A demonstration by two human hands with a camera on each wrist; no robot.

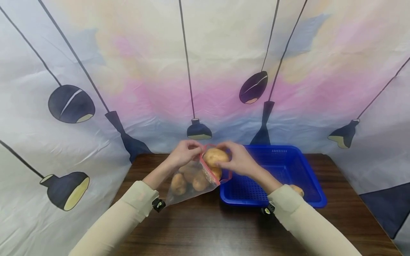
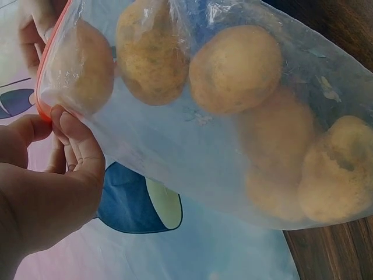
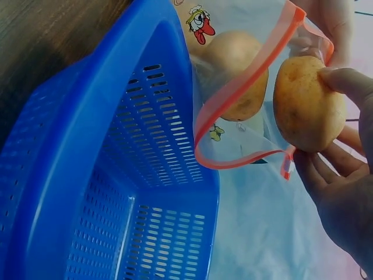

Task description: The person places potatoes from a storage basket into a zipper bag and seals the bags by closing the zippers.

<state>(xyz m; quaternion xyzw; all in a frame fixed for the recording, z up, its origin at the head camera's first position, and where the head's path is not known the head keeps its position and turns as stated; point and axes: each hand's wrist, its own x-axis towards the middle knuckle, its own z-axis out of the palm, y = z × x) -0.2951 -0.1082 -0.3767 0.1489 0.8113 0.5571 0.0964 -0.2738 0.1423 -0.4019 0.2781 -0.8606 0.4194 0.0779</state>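
My left hand pinches the red zip edge of a clear zip bag at its upper corner. Several potatoes lie inside the bag, which hangs tilted above the table's left part. My right hand grips another potato between thumb and fingers, right at the bag's mouth. In the right wrist view the red rim gapes open beside that potato, and a small printed duck figure shows on the plastic.
A blue perforated basket stands right of the bag on the dark wooden table. One potato shows in the basket, partly behind the right sleeve. A curtain printed with hanging lamps rises behind the table.
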